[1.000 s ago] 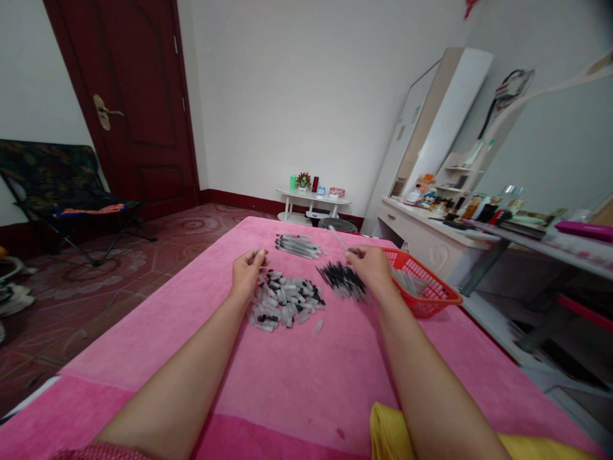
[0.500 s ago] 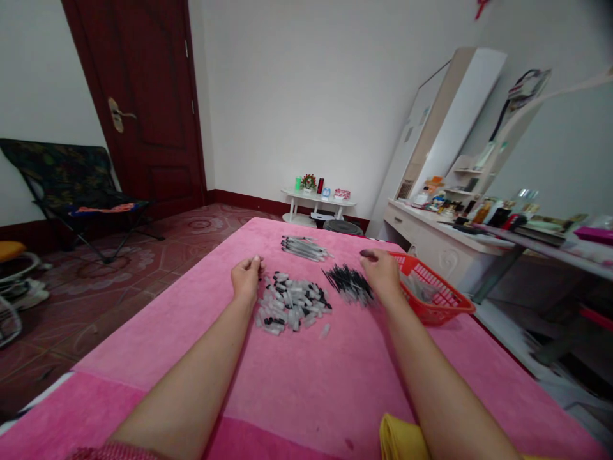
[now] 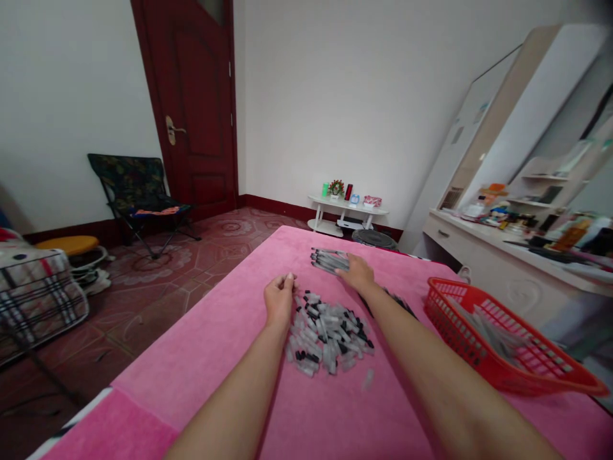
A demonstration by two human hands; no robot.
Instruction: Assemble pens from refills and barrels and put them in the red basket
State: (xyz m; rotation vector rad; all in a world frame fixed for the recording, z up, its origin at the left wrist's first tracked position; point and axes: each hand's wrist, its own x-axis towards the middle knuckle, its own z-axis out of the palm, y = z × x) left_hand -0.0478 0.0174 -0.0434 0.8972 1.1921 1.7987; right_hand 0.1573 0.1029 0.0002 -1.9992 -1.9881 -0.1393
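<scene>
My left hand [image 3: 279, 298] rests on the pink cloth [image 3: 215, 358] at the left edge of a heap of small clear and black caps [image 3: 328, 331], its fingers curled into a pinch; what they hold is too small to make out. My right hand [image 3: 357, 273] reaches forward across the table and lies on the near end of a bundle of grey pens [image 3: 328, 259], fingers bent over them. A pile of thin black sticks [image 3: 397, 300] is mostly hidden behind my right forearm.
A red plastic basket [image 3: 498, 377] with long clear tubes stands at the right. Beyond the table are a white side table [image 3: 347, 211], a dresser [image 3: 502, 255], a folding chair [image 3: 138, 191] and a dark red door [image 3: 191, 108].
My right hand left the black sticks and moved forward and left onto the bundle of pens. The camera turned right and closer. My left hand stayed by the caps.
</scene>
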